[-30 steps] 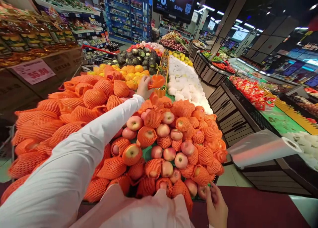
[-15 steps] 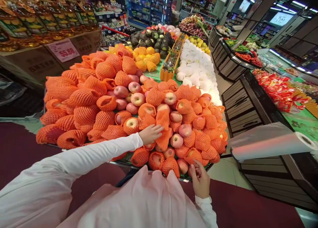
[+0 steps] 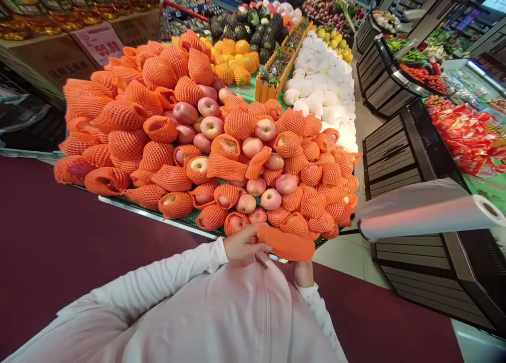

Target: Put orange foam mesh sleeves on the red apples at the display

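Observation:
My left hand (image 3: 244,243) pinches the left end of a flattened orange foam net sleeve (image 3: 288,244), thumb and fingers closed on it. The sleeve is slightly blurred and lies across the front of my body, just off the display's near edge. Under its right end is my right hand (image 3: 303,272), its fingers hidden behind the sleeve. Right beyond my hands are apples in foam nets, among them a netted apple (image 3: 236,223), and several bare ones, such as a pink apple (image 3: 271,198). Another loose foam net (image 3: 227,167) rests on the pile.
Behind the apples are yellow netted fruit (image 3: 237,62), dark netted fruit (image 3: 253,28) and white-netted fruit (image 3: 322,78). A plastic bag roll (image 3: 427,215) juts out at the right beside a dark produce stand (image 3: 395,165). Oil bottles (image 3: 79,10) stand on cartons at the left.
My left hand has drawn back from the middle of the apples to my body and now holds a foam net sleeve. My right hand has shifted slightly left, under the sleeve. The view has tilted down.

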Motion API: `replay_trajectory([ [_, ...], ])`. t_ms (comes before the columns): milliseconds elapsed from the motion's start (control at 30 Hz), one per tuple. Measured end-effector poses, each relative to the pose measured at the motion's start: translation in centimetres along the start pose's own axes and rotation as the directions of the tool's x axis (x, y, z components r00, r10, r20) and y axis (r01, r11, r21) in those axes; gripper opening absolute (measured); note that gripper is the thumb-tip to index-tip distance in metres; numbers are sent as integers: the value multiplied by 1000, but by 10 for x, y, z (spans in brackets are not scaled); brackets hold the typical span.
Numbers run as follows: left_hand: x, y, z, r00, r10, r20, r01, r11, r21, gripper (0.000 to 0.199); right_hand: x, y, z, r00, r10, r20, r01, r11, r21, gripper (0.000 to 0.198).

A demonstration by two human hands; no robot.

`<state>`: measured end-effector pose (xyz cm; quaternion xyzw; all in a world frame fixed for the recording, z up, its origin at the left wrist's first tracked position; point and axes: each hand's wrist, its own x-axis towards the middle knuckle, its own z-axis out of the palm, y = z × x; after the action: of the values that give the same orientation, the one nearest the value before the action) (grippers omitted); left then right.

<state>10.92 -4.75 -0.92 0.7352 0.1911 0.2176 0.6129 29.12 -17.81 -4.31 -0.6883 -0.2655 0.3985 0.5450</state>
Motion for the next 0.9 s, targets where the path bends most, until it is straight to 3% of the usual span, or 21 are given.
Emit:
replay_trajectory([
  [133, -12, -13, 43, 983, -176, 52, 183, 926, -330, 48, -4, -4, -14, 980, -67, 189, 54, 996, 70, 37],
  [267, -21, -28, 69, 944, -321, -78, 248, 845, -474, 52, -13, -1, -19, 904, -52, 425, 7, 994, 107, 48],
  [333, -22, -34, 77, 923, -360, -136, 256, 837, -483, 50, -18, 4, -16, 885, -52, 463, 15, 997, 82, 45],
  [533, -15, -31, 90, 966, -255, -42, 223, 903, -367, 22, -32, 18, -13, 943, -64, 325, 21, 991, 132, 30],
  [700, -4, -19, 98, 968, -231, 98, 248, 945, -214, 11, -50, 33, -37, 989, 98, 109, -132, 922, 365, 44],
  [800, 3, -18, 103, 970, -238, 60, 244, 909, -337, 17, -61, 42, -50, 985, 170, 39, -166, 840, 517, 56],
  [900, 8, -21, 109, 943, -322, 90, 317, 774, -549, 20, -71, 47, -54, 986, 155, -61, -109, 874, 474, 58],
])
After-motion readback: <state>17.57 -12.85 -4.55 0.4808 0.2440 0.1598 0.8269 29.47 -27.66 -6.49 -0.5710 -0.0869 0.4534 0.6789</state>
